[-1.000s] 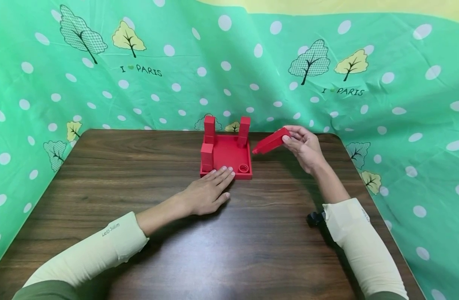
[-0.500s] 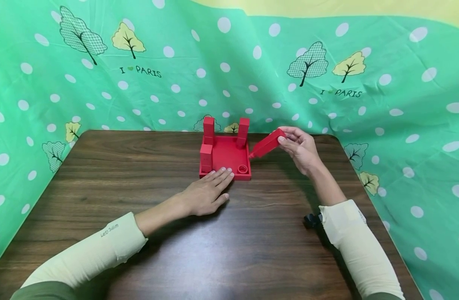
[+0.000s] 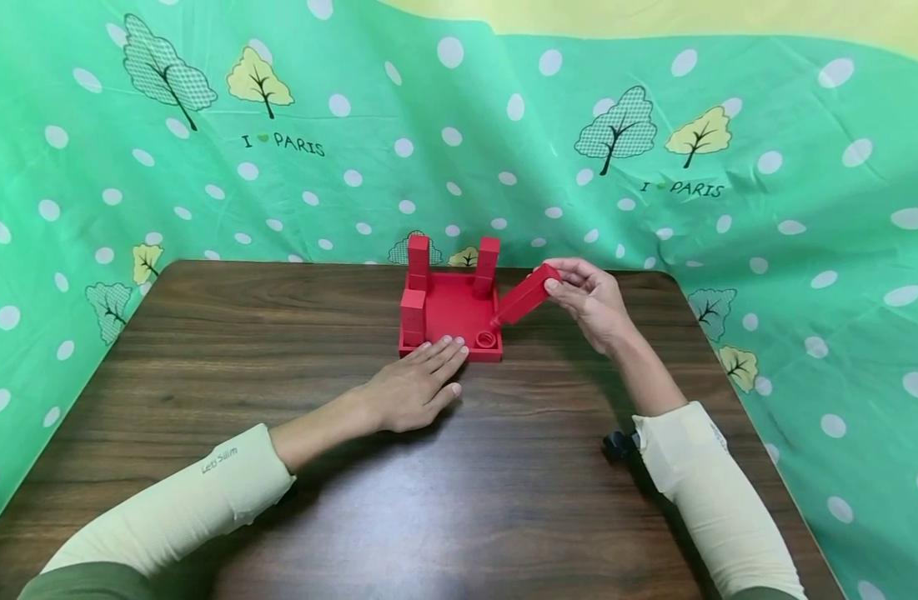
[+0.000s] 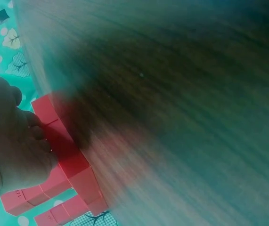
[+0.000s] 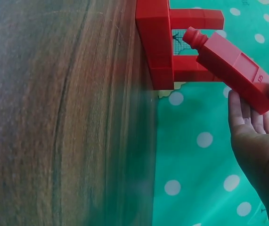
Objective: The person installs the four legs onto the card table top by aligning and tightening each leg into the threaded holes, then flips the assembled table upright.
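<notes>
A shallow red square base point(image 3: 459, 310) with raised edges lies on the table, and three red square legs stand upright at its corners, such as the front left leg point(image 3: 413, 318). A threaded round socket point(image 3: 485, 339) shows at the front right corner. My left hand point(image 3: 417, 387) rests flat, its straight fingers over the base's front edge. My right hand point(image 3: 589, 304) pinches the end of a fourth red leg point(image 5: 238, 68) between thumb and fingers. This leg is tilted, its threaded tip point(image 5: 194, 37) pointing down to the left, close over the socket in the head view.
The dark wood table point(image 3: 428, 500) reaches back to a green dotted curtain point(image 3: 353, 125) hanging right behind it. A small black device point(image 3: 619, 445) is strapped below the right sleeve.
My right hand has moved left and slightly down with the leg, bringing its threaded tip from beside the base to near the socket. The left hand stays in place.
</notes>
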Motion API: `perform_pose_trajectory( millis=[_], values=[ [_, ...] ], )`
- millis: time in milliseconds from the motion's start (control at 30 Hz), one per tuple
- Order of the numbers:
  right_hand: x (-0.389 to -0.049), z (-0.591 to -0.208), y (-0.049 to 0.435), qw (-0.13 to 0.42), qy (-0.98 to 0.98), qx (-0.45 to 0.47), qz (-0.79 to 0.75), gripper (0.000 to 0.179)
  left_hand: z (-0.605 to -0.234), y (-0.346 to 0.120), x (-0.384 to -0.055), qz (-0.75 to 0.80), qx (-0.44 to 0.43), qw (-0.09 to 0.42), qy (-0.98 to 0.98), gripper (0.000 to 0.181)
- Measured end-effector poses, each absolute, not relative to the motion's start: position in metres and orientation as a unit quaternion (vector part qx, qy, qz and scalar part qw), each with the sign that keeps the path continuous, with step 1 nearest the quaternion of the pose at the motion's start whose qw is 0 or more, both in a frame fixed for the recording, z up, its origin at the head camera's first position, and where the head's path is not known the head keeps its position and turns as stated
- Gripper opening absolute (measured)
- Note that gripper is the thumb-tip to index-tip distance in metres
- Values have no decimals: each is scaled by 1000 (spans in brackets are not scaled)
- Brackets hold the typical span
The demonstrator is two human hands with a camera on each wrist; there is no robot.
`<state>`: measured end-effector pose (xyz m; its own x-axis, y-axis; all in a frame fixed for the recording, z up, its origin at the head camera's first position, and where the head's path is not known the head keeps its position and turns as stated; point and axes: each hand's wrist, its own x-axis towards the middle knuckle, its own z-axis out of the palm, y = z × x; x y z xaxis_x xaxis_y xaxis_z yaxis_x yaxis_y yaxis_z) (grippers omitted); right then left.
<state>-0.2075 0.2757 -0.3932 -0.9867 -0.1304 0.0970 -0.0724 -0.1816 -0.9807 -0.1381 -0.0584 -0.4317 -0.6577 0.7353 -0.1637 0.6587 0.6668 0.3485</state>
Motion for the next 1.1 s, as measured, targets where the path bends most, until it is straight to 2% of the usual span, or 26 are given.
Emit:
perform_pose_trajectory(
  millis=[567, 1100],
  values=[
    [-208, -392, 260, 38, 683, -117, -720, 31, -436, -58, -137, 140, 381, 134, 904, 73],
    [-210, -393, 247, 38, 741, -142, -656, 36, -432, -58, -138, 148, 384, 144, 900, 71]
  ],
)
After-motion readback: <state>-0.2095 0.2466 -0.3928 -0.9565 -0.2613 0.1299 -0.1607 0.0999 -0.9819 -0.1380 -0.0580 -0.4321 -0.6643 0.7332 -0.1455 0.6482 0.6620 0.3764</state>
